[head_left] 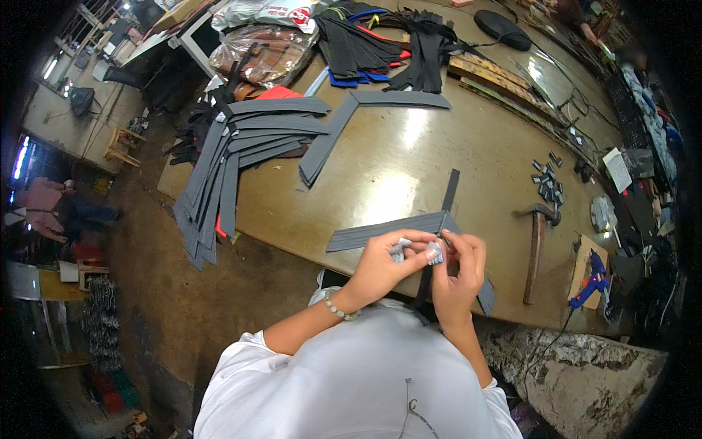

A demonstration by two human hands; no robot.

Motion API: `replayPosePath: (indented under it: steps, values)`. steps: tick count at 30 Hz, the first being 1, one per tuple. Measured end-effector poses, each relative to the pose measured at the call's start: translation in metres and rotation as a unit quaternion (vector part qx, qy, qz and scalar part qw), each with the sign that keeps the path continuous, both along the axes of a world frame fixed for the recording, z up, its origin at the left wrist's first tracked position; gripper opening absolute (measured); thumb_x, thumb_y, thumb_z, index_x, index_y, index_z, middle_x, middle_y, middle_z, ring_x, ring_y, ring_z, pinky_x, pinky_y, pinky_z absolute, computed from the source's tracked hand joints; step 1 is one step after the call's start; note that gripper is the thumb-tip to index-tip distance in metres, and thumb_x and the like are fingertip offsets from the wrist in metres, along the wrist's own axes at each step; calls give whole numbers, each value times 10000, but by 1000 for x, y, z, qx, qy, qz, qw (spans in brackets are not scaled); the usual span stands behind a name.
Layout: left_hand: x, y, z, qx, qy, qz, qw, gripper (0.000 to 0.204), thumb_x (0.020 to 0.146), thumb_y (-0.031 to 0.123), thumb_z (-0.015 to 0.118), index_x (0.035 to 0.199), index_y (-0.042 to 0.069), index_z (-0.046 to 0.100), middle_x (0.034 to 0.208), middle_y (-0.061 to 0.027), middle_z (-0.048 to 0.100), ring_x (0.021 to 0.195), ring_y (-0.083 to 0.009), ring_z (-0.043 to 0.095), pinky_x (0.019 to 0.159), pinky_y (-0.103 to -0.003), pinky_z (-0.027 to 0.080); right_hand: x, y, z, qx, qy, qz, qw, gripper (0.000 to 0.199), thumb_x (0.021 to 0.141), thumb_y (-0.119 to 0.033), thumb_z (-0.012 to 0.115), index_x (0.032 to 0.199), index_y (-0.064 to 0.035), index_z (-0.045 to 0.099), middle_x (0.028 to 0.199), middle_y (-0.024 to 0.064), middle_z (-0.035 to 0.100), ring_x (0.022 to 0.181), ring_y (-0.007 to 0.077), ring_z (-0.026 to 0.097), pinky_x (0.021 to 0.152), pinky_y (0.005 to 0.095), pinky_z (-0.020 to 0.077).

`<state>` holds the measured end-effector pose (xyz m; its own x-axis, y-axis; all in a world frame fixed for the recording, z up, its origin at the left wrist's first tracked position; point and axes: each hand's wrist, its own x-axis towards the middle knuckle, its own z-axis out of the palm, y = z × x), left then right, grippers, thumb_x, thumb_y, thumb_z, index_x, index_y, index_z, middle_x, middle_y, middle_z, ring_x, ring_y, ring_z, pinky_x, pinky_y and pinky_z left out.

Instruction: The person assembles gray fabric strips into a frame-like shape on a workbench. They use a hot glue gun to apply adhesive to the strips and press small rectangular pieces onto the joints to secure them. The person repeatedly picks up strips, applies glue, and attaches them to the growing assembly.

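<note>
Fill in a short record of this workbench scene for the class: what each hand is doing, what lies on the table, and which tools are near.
left hand: pinches a dark strap near its middle
right hand: grips the same strap
strips: grey strips fanned over the table edge
tools: hammer, blue glue gun
small parts: metal clips

Matt grey fabric strips (387, 231) lie on a glossy, smooth wooden table (409, 157).
</note>
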<state>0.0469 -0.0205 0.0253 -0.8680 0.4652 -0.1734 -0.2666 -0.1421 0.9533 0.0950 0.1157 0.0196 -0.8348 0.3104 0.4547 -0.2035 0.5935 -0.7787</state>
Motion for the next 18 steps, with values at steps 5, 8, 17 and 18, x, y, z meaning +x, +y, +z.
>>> replayPosePath:
  steps: [5,8,17,18]
  values:
    - [0,-8,0,-54,128,64,988,290,843,48,752,1126,9,708,879,13,675,730,-38,488,664,-182,425,-1,16,5,-285,-101,34,953,240,998,-159,570,1110,50,606,883,118,629,648,190,629,577,242,531]
    - [-11,-13,0,-79,350,89,929,186,779,13,772,960,42,742,899,-33,723,698,-85,556,648,-204,449,0,32,5,-604,-282,196,719,423,1041,-344,467,1088,60,582,890,148,641,649,210,656,584,286,577]
    - [-22,-22,6,-73,413,2,908,187,775,37,772,959,53,741,1020,-48,710,701,-107,560,671,-237,457,2,36,4,-645,-301,312,630,210,977,-182,611,1068,6,588,913,83,638,760,166,668,655,283,584]
    - [-19,-22,7,-74,294,18,953,177,802,52,761,978,43,736,996,-40,708,693,-91,542,653,-229,445,3,36,7,-607,-292,287,681,205,973,-172,616,1063,11,592,913,81,640,760,156,664,657,279,581]
